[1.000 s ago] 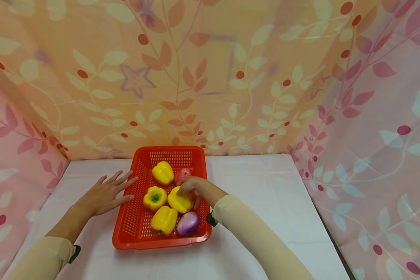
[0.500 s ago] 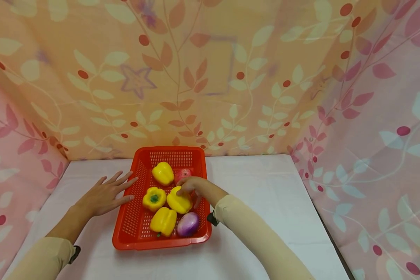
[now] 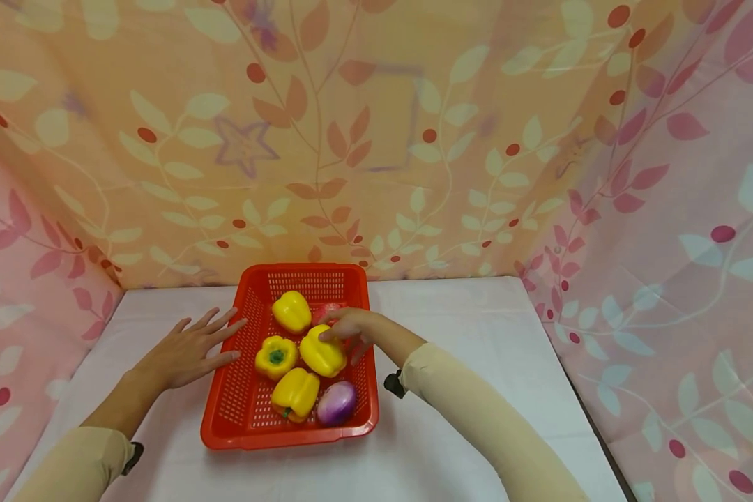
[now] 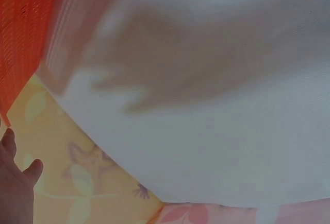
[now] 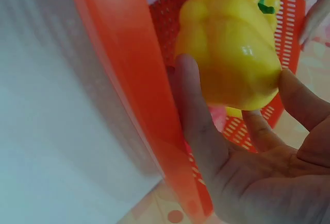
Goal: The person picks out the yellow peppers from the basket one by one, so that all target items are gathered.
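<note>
My right hand (image 3: 359,326) reaches over the right side of a red plastic basket (image 3: 288,440) and grips a yellow bell pepper (image 3: 323,354). In the right wrist view, thumb and fingertips press against opposite sides of this pepper (image 5: 232,54), which is raised a little among the others. My left hand (image 3: 191,348) lies at the basket's left rim, fingers spread and straight, holding nothing. Only part of that hand (image 4: 15,183) shows in the left wrist view.
Inside the basket are three other yellow peppers, one at the back (image 3: 291,312), one in the middle (image 3: 276,357) and one in front (image 3: 295,395). A purple-white eggplant (image 3: 337,403) lies front right. My right hand partly hides a pinkish-red round fruit (image 3: 328,309). Patterned cloth (image 3: 376,139) hangs behind the white table (image 3: 464,335).
My right hand has risen slightly and shifted right at the wrist, lifting and turning the yellow bell pepper. The front pepper has rolled a little. My left hand stays in place.
</note>
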`<state>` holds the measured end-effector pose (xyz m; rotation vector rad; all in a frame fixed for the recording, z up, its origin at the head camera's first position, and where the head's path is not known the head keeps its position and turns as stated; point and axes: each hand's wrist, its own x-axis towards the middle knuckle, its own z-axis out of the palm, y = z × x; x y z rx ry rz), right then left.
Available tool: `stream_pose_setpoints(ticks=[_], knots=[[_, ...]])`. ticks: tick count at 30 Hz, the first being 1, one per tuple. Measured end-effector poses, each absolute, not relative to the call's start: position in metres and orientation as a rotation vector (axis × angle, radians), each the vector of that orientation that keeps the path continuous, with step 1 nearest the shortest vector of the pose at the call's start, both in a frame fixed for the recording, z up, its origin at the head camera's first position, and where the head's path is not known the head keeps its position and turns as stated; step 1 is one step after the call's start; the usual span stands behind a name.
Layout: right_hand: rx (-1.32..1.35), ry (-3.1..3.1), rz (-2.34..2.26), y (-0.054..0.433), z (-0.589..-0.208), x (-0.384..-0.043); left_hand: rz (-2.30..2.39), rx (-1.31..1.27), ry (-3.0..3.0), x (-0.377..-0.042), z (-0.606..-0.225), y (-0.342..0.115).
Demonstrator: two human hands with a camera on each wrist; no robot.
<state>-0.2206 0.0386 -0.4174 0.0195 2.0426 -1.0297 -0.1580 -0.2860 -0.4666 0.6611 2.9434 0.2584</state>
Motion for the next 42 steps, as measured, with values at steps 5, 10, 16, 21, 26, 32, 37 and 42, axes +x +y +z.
stream_pose_setpoints(ticks=[5, 10, 16, 21, 26, 32, 37, 42], knots=[[-0.039, 2.087, -1.020, 0.047, -0.403, -0.220, 0.260, 0.670, 2.948, -0.158, -0.466, -0.286], [-0.147, 2.144, -0.997, 0.064, -0.394, -0.221, 0.259, 0.663, 2.944, -0.158, -0.466, -0.285], [-0.262, 2.192, -0.980, 0.092, -0.386, -0.222, 0.269, 0.654, 2.944, -0.157, -0.468, -0.286], [-0.258, 2.227, -1.048, 0.121, -0.383, -0.225, 0.274, 0.657, 2.950, -0.157, -0.470, -0.287], [-0.197, 2.309, -1.157, 0.151, -0.384, -0.230, 0.277, 0.661, 2.954, -0.157, -0.469, -0.286], [-0.121, 2.459, -1.266, 0.184, -0.394, -0.237, 0.286, 0.655, 2.958, -0.157, -0.468, -0.286], [-0.057, 2.557, -1.281, 0.210, -0.408, -0.244, 0.286, 0.660, 2.962, -0.157, -0.469, -0.286], [-0.015, 2.666, -1.251, 0.231, -0.426, -0.251, 0.301, 0.654, 2.964, -0.158, -0.472, -0.287]])
